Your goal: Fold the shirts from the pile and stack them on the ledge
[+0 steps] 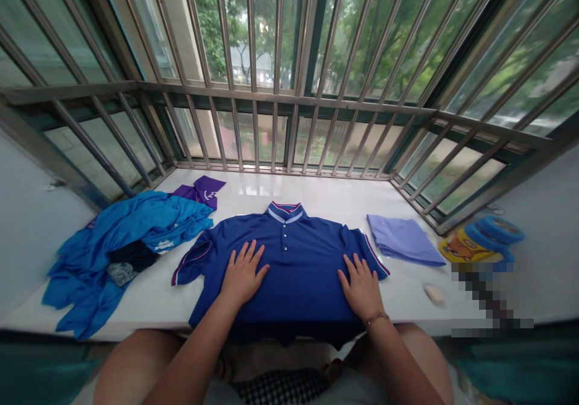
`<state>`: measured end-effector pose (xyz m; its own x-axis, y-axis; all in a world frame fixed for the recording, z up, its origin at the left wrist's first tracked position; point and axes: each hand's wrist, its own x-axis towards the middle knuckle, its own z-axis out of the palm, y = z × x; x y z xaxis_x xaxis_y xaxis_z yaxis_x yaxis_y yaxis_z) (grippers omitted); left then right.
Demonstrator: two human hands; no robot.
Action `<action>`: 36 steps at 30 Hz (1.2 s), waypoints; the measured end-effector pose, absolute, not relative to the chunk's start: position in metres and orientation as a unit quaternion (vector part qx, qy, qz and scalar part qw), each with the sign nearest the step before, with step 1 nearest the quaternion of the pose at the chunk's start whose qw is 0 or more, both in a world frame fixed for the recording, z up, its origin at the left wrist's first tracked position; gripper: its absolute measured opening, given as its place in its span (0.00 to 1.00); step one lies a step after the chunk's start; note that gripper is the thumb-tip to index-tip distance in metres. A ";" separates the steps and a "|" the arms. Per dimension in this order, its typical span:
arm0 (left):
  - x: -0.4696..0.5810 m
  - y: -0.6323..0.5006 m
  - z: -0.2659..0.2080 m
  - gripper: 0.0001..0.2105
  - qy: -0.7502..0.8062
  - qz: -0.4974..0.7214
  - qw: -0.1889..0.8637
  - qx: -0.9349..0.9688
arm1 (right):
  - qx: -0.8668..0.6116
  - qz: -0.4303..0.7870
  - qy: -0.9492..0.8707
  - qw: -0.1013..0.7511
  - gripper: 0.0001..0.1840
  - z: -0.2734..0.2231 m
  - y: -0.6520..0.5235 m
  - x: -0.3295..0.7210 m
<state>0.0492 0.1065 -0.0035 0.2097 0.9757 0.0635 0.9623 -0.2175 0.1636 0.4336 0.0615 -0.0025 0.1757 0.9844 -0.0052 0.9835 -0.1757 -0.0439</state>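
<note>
Hands (243, 275) (363, 287) (both flat), blue shirt (296, 272) beneath

The left forearm (199, 346) and the right forearm (401, 360) are bare of sleeves, a thin bracelet (377, 318) (its finer detail too small to make out) circles the right wrist (371, 309), the left knee (133, 360) and right knee (423, 347) are uncovered, and pale greyish cloth (364, 391) shows at the lap.

Your polo shirt (294, 284) is rocking deep blue with red-and-white trim, the left pile (136, 218) is going bright blue, the far-left cloth (208, 191) is showing purple, and the folded cloth (403, 241) on the right is looking lavender.
</note>
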 end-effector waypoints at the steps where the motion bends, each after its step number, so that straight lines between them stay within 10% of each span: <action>1: 0.049 0.107 -0.004 0.30 0.624 0.080 0.044 0.776 | -0.783 0.011 -0.621 0.010 0.36 -0.003 0.062 0.442; 24: 0.051 0.107 -0.004 0.30 0.632 0.078 0.044 0.770 | -0.879 0.068 -0.470 0.037 0.25 0.036 0.082 0.514; 32: 0.050 0.106 -0.004 0.31 0.630 0.084 0.053 0.770 | -0.821 0.000 -0.425 0.380 0.34 0.028 0.055 0.507; 36: 0.050 0.106 -0.003 0.31 0.630 0.094 0.056 0.769 | -0.849 0.006 -0.372 0.376 0.34 0.019 0.045 0.506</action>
